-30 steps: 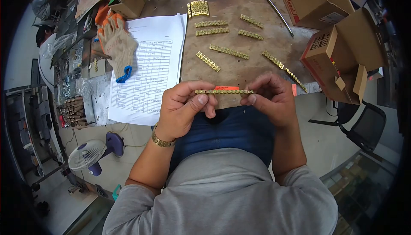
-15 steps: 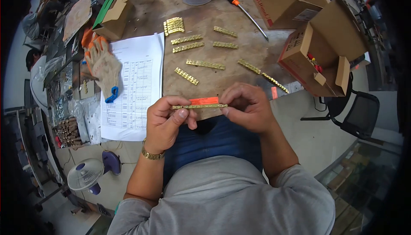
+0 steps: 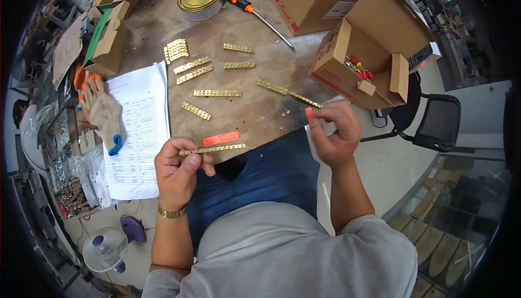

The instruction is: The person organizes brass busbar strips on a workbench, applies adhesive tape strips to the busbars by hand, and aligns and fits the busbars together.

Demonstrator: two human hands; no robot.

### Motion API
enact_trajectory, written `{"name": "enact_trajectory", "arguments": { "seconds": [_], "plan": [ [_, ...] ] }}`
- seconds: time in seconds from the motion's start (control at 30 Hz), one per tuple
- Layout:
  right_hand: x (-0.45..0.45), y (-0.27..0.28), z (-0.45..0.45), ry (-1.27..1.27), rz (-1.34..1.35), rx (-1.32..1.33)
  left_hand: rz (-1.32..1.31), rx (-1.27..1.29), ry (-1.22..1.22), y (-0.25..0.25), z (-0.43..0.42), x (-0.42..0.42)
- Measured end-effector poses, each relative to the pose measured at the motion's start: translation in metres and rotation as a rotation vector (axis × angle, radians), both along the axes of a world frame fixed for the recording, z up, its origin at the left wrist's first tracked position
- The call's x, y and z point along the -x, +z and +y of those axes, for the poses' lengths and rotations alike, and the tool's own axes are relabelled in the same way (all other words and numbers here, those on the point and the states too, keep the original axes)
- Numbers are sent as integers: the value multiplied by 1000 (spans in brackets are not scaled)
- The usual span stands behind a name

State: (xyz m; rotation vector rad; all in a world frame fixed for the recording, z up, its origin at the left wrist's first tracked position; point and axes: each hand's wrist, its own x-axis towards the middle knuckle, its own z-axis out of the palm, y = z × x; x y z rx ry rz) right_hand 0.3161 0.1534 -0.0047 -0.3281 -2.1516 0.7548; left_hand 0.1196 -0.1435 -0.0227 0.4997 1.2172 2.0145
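My left hand (image 3: pixel 182 167) is closed on one end of a brass terminal bar (image 3: pixel 225 148), a thin gold-coloured strip with a row of holes. The bar's free end points right, just in front of a flat orange label (image 3: pixel 221 138) near the table edge. At the table's right front corner my right hand (image 3: pixel 337 135) has its thumb and fingers pinched at a second orange label (image 3: pixel 309 115); whether that label is lifted cannot be seen. More brass bars (image 3: pixel 217 93) lie beyond the hands, and a group of them (image 3: pixel 176 50) sits side by side.
Printed sheets (image 3: pixel 138 135) and a work glove (image 3: pixel 100 105) lie on the left. A round tin (image 3: pixel 199 0) and an orange-black screwdriver (image 3: pixel 258 16) are at the back. On the right an open carton (image 3: pixel 339 81) holds small red-tipped parts, near a black chair (image 3: pixel 437 122).
My right hand has let go of the bar and moved right to the orange label at the table corner. My left hand keeps the bar. The whole view has shifted.
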Motion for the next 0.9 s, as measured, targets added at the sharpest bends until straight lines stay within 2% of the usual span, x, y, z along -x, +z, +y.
{"name": "enact_trajectory", "arguments": {
  "seconds": [0.03, 0.13, 0.33, 0.47, 0.73, 0.9],
  "plan": [
    [-9, -3, 10, -105, 9, -117, 4, 1, -4, 0, 0, 0],
    [-32, -15, 24, -215, -62, -207, 21, 0, -17, 0, 1, 1],
    [-42, -33, 13, -232, -156, -215, 72, 70, 10, 3, 3, 0],
    [-41, -47, 12, -239, -183, -214, 33, 16, -3, 0, 1, 2],
    [-28, -42, 10, -269, -150, -192, 18, 14, -1, 0, 1, 1],
    [-26, -38, 12, -258, -228, -254, 12, 13, -6, 0, 1, 2]
  ]
}}
